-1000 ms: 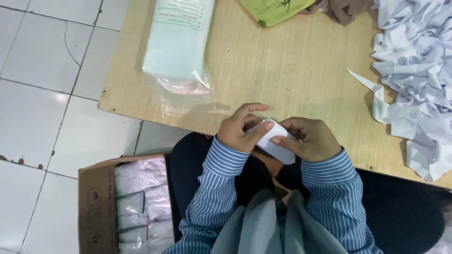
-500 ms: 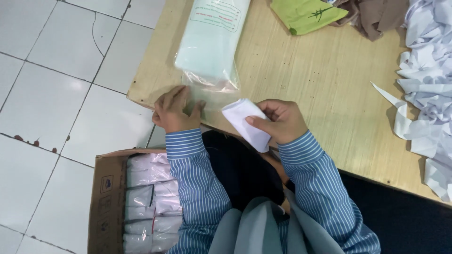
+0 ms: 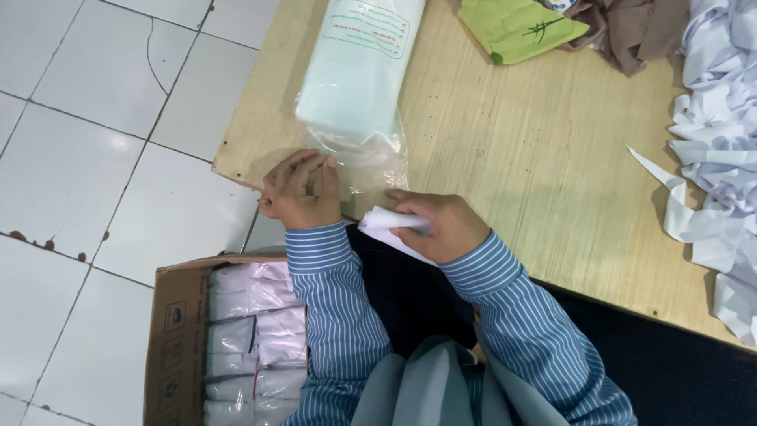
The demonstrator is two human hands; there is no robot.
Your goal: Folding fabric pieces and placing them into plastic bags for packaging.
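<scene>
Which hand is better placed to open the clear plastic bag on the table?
The left hand, probably. Its fingers already rest on the open end of the clear plastic bag at the table edge. The right hand is busy holding a folded white piece.

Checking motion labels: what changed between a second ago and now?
The left hand let go of the folded white piece and moved out to the loose clear plastic at the open end of the pale green bag pack. The right hand took over the white piece alone, keeping its grip and carrying it toward the bag. The wooden table, cardboard box and white paper pile stayed put.
</scene>
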